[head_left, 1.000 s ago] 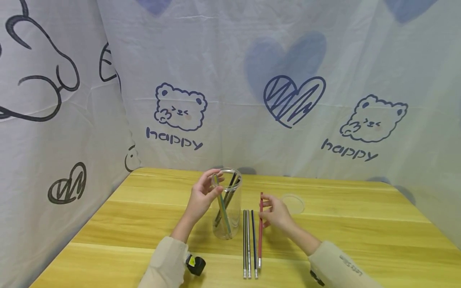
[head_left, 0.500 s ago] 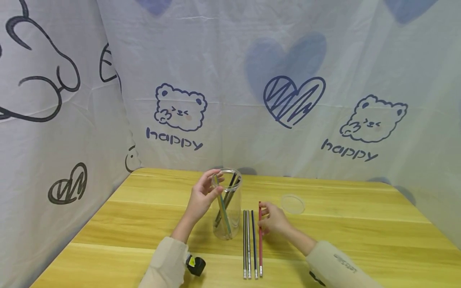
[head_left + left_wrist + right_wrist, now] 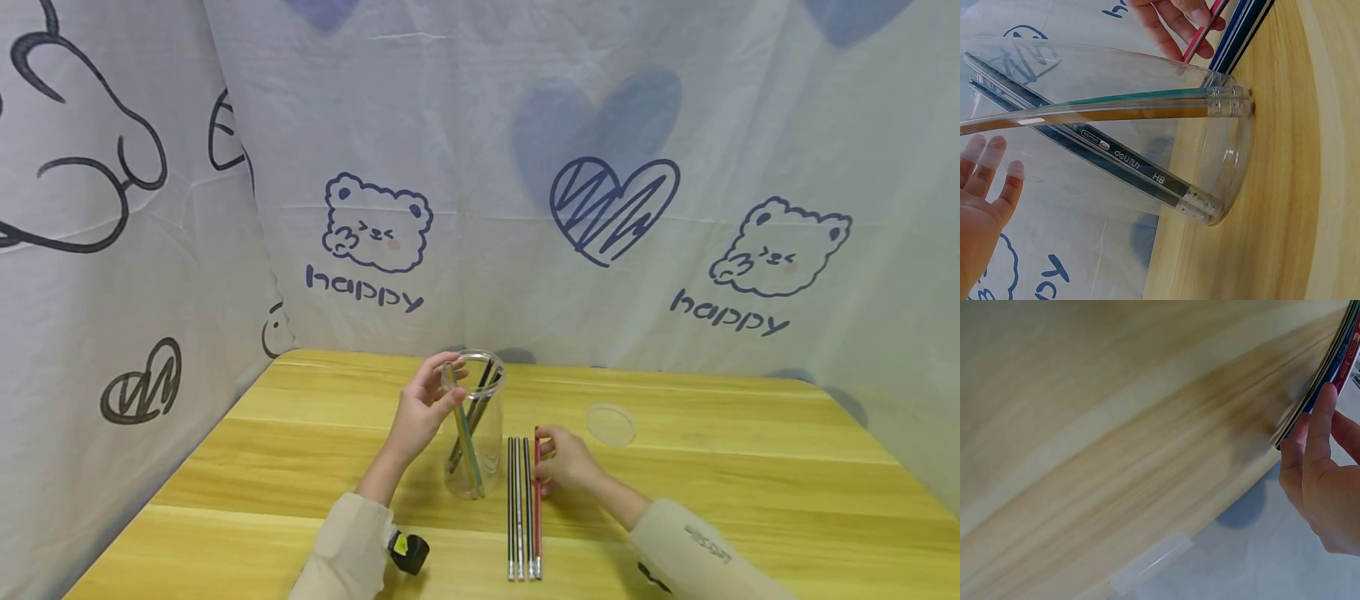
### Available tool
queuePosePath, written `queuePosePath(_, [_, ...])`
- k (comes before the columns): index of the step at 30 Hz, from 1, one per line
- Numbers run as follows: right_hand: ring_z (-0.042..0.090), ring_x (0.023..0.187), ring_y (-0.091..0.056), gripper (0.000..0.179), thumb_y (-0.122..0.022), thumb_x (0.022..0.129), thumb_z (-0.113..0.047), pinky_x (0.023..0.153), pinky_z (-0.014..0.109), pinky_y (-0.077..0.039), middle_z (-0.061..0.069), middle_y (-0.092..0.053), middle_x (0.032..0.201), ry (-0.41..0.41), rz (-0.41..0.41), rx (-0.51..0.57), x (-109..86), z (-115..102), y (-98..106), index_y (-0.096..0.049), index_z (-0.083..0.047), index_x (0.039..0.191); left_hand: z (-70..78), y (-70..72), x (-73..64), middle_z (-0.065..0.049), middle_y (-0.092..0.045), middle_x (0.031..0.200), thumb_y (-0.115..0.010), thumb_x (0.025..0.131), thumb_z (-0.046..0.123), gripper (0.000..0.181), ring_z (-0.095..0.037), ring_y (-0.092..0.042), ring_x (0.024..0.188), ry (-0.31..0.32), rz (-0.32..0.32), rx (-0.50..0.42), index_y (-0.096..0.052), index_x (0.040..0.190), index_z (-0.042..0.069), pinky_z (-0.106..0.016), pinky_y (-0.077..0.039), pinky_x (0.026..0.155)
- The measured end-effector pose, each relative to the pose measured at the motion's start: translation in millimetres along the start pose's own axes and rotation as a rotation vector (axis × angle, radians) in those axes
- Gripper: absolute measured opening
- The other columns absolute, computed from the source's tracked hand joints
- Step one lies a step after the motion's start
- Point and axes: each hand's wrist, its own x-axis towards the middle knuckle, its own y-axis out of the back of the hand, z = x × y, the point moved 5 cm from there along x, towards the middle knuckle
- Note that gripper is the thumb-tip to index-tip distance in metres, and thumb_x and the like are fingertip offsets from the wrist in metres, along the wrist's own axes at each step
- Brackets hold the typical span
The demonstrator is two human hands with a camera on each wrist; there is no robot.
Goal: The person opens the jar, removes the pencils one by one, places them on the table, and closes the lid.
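Observation:
My left hand [image 3: 418, 412] holds the rim of a tall clear jar [image 3: 492, 454], thumb on the near side and fingers around the back. Inside lean dark pencils [image 3: 1129, 156] marked HB, crossed by an orange pencil [image 3: 1135, 111] and a teal one [image 3: 1147, 95], metal ends down. Right of the jar, my right hand [image 3: 567, 458] pinches a red pencil [image 3: 537, 533] near its upper end. The red pencil lies alongside a blue pencil [image 3: 529, 508], at the right end of a row with a black pencil [image 3: 512, 508] and a silver-grey one [image 3: 519, 517].
A clear round lid [image 3: 610, 425] lies on the wooden table [image 3: 712, 483], beyond my right hand. Behind the table hangs a white printed cloth [image 3: 480, 208]. A black wrist device [image 3: 408, 553] sits at my left sleeve.
My right hand has brought the red pencil left and toward me, up against the row with its metal end level with the others. The left hand and jar stay put.

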Motion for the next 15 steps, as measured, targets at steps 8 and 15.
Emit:
queuePosePath(8, [0.021,0.054,-0.057,0.058,-0.06,0.067,0.022,0.047,0.031,-0.052,0.023,-0.051,0.096,-0.007,-0.006,-0.016,1.1,2.1,-1.6,-0.038,0.017,0.121,0.3,0.2,0.4,-0.024,-0.048,0.122,-0.065,0.081,0.028,0.057,-0.016,-0.053,0.105,0.008,0.001,0.006,-0.042,0.124,-0.002,-0.036,-0.046,0.084])
queuePosePath(15, [0.021,0.055,-0.057,0.053,-0.061,0.065,0.022,0.047,0.031,-0.052,0.025,-0.054,0.097,0.01,-0.008,-0.022,1.5,2.0,-3.7,-0.042,0.018,0.115,0.8,0.0,0.4,-0.023,-0.048,0.122,-0.064,0.081,0.023,0.054,-0.016,-0.053,0.105,0.011,-0.001,0.014,-0.043,0.124,-0.002,-0.037,-0.046,0.084])
